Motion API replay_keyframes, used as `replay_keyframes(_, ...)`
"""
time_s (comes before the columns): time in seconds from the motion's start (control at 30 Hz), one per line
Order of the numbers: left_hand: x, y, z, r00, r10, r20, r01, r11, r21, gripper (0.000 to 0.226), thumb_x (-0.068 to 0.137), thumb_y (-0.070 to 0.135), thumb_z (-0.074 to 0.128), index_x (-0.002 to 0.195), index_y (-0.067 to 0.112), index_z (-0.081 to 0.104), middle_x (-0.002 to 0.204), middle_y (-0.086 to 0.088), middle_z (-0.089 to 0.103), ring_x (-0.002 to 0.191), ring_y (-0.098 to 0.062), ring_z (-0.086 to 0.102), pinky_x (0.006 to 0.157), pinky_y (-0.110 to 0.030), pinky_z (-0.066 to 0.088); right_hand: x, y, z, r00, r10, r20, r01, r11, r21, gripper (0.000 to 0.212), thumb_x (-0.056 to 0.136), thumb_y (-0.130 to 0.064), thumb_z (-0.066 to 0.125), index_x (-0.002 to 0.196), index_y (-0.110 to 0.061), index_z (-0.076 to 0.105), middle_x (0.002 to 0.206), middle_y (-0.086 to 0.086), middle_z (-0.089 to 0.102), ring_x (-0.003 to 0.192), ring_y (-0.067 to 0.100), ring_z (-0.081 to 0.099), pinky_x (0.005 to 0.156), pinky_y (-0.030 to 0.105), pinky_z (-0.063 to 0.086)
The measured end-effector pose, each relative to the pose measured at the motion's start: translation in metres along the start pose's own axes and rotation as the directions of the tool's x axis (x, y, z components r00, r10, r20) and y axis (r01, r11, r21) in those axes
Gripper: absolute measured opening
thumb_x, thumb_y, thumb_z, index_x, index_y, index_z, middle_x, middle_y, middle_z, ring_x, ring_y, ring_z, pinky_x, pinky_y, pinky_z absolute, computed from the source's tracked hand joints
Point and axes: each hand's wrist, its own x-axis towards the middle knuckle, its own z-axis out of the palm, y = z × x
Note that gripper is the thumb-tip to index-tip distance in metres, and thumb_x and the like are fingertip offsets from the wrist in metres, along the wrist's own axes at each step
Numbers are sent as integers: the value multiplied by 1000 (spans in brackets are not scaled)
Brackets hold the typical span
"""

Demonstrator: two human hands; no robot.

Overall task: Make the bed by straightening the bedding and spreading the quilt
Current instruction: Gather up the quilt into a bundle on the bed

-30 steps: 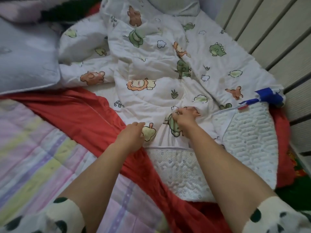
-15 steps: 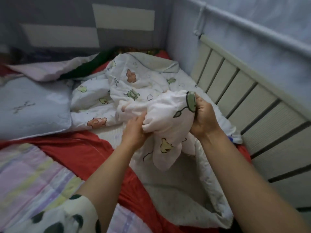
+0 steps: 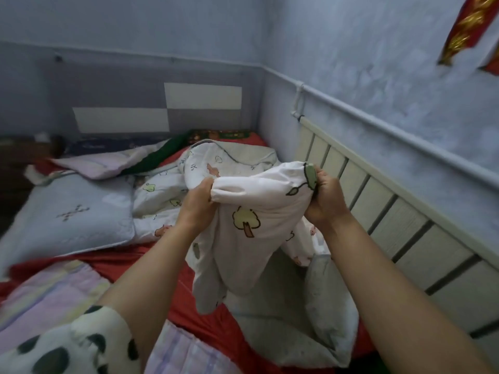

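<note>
Quilt: white, printed with trees and animals; held up over the middle-right of the bed, one bunched ridge stretched between both hands, a loose flap hanging down to just above the red sheet; rest heaped toward the headboard, plain underside lying on the mattress by the rail.
Left hand: fingers curled tight round the left end of the raised ridge.
Right hand: fist clenched on the right end, over a green leaf print.
Right edge: cream slatted rail just beside the right hand, wall and a pipe above; tight on that side.
Far edge: grey headboard with pale panels, quilt heap reaching near it.
Open room: leftward and toward the camera, over the red sheet and a pastel striped blanket.
In the way: grey-blue pillow left of the heap, touching it; lilac cushion and dark green cloth behind the pillow.
Elsewhere: spotted sleeve at lower left; red-and-gold hanging high on the right wall.
</note>
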Motion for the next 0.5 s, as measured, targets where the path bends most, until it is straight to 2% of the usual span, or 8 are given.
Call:
replay_keyframes(0.07,-8,14,-21,999,27,-21,-26,999,36,8,93,16,50,86,21,50,86,0,59,78,-19,55,59,-30,39,-10,-9,9,999,-16,40,17,1000,-17,40,76,-11,47,112,3,52,110,23,56,108,37,52,101,49,43)
replay_keyframes(0.1,-12,20,-31,999,41,-31,-40,998,55,7,93,16,51,86,19,52,86,1,59,78,-18,56,60,-31,42,-17,-14,14,999,-20,47,21,999,-35,32,79,-8,43,107,2,56,106,22,58,103,36,55,99,47,45)
replay_keyframes(0.2,-33,34,-58,997,65,-35,-61,991,119,6,90,17,54,91,15,59,85,-2,64,77,-21,60,66,-40,52,-40,-24,30,997,-32,71,37,997,-73,28,87,-2,32,91,-2,59,89,17,61,86,30,60,81,38,52)
replay_keyframes(0.3,-60,46,-79,997,79,-17,-76,987,139,5,89,17,55,89,13,59,82,-4,64,75,-23,60,66,-44,52,-70,-31,45,995,-62,82,69,994,-79,25,83,1,32,83,-3,57,77,12,59,75,26,59,71,32,53)
replay_keyframes(0.5,-140,70,-126,995,95,24,-98,986,137,13,83,26,52,87,16,59,81,-3,65,76,-25,61,69,-45,53,-159,-29,76,990,-100,100,106,993,-52,19,76,-1,38,85,-2,56,81,14,56,78,27,57,75,33,51)
